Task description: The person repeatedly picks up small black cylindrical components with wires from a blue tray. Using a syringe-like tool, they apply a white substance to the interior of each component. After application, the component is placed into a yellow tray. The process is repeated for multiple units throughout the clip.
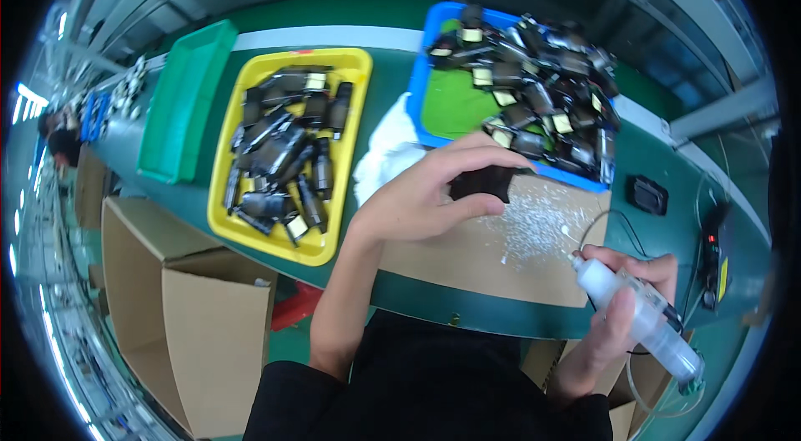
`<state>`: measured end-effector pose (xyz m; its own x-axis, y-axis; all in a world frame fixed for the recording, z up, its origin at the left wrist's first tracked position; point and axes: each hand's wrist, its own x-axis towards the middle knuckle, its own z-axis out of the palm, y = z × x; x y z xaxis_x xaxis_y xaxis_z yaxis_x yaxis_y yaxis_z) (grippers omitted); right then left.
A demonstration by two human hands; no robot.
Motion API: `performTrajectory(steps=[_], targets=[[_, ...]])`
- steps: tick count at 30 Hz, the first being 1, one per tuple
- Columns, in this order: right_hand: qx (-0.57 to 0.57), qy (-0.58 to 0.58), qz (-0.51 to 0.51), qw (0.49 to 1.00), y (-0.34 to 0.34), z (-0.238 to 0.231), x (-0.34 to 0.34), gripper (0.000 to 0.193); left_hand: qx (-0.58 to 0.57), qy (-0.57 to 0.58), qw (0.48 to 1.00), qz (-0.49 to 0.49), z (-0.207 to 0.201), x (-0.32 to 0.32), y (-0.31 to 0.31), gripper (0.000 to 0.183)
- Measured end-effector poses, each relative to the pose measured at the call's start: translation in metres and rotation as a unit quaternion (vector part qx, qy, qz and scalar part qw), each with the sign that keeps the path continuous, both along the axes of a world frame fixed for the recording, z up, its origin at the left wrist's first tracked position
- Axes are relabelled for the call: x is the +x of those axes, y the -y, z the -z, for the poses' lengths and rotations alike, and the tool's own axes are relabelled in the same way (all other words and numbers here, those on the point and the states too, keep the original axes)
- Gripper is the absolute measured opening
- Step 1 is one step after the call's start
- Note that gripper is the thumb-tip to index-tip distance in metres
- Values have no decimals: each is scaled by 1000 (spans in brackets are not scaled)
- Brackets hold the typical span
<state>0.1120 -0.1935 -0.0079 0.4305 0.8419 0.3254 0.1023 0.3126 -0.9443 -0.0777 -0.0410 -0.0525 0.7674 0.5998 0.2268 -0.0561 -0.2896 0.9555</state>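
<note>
My left hand (pixel 409 201) is curled around a dark, glossy block-like part (pixel 482 184), its thumb and fingers on opposite sides. The part hangs over a brown cardboard sheet (pixel 442 262) strewn with many small white bits (pixel 534 228). In my right hand (pixel 619 326) is a translucent dispensing syringe (pixel 667 349) with whitish contents, gripped near its front end. Its pale nozzle points up and left toward the sheet, apart from the dark part. A thin tube loops from the syringe's rear end.
A yellow tray (pixel 360 107) and a blue tray (pixel 415 107) hold several dark parts. White cloth (pixel 388 149) lies between them. A green bin (pixel 158 153) stands left. Right are a small black box (pixel 647 195) and a device with a red display (pixel 712 257). An open carton (pixel 213 332) sits below left.
</note>
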Motion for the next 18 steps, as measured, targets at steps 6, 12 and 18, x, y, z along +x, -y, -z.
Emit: performTrajectory(steps=[6, 12, 18], targets=[[-163, 136, 33, 977, 7, 75, 40, 15, 200, -281, 862, -370, -39, -101, 28, 52], [-189, 103, 31, 976, 4, 88, 50, 14, 242, -318, 817, -416, -57, -126, 4, 40], [-247, 144, 4, 958, -1, 75, 68, 16, 218, -307, 886, -271, -50, 25, -141, 35]])
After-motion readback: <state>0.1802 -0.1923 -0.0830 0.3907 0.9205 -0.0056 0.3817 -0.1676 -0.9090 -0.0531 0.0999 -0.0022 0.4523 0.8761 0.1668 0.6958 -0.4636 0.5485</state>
